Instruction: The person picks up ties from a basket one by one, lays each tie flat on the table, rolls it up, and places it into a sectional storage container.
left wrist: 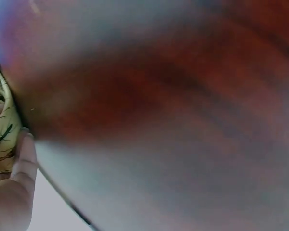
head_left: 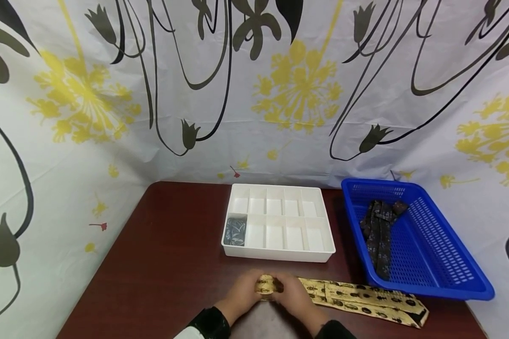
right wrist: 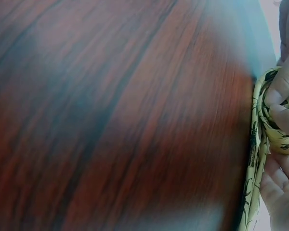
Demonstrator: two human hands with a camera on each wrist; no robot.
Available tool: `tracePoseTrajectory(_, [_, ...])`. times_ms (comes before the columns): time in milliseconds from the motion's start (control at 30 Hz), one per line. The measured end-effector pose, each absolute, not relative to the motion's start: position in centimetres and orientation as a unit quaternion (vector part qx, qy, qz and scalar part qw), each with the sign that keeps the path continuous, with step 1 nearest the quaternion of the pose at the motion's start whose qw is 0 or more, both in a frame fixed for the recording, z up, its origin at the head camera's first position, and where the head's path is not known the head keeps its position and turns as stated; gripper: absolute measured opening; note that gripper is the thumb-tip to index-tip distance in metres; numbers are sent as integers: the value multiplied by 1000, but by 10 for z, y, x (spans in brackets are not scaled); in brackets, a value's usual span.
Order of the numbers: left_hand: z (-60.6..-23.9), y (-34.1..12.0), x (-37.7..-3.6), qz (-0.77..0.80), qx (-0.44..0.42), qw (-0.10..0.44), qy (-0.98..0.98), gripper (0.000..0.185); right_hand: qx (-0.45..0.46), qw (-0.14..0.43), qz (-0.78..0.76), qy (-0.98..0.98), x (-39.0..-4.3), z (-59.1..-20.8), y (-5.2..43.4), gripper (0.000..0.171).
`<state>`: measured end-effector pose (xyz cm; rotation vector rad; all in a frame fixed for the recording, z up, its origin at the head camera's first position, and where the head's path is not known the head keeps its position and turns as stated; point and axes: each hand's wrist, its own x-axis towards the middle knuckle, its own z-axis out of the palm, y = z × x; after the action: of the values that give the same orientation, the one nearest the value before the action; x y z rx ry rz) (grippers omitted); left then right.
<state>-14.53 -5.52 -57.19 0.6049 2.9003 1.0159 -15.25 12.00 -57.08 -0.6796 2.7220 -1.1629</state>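
Where the yellow tie (head_left: 351, 295) coils, left hand (head_left: 242, 291) opposite right hand (head_left: 294, 296), each in a grip around it.

left hand (left wrist: 12, 197) grips yellow patterned cloth (left wrist: 5, 139) — reddish table (left wrist: 125, 91) blurred

The left hand (head_left: 245, 287) and the right hand (head_left: 295, 294) are positioned side by side, separated by a narrow gap. The left wrist (head_left: 229, 310) angles inward from the lower left; the right wrist (head_left: 314, 316) angles inward from the lower right. Both hands are set in a curled grip, with the fingers (right wrist: 274, 185) bent. A dark left cuff (head_left: 212, 322) and a dark right cuff (head_left: 334, 331) leave the wrists bare. Both hands appear in the right wrist view, close together.
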Motion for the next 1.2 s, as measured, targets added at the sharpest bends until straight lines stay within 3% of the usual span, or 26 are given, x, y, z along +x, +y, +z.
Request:
tracePoseTrajectory(300, [-553,-39,-145,143,199,-4,969,25,-236,39,-348,906,-151,-571,123,55])
tracePoseTrajectory(600, [-536,-18,-142,63,125,63,988,15,-254,32,-316,914,-149,-566,125,58])
tracePoseTrajectory(733, [-533,-17,-141,61,120,64,989,14,-257,27,-310,915,-149,-566,125,56])
tracePoseTrajectory(833, [-537,-21,-142,84,124,62,987,16,-253,25,-313,915,-150,-567,125,53])
tracePoseTrajectory(1067, [-559,-44,-144,215,198,10,956,46,-245,13,-311,918,-151,-569,125,49])
tracePoseTrajectory(1200, [-570,-53,-143,323,211,-2,923,50,-233,19,-317,919,-152,-570,125,47])
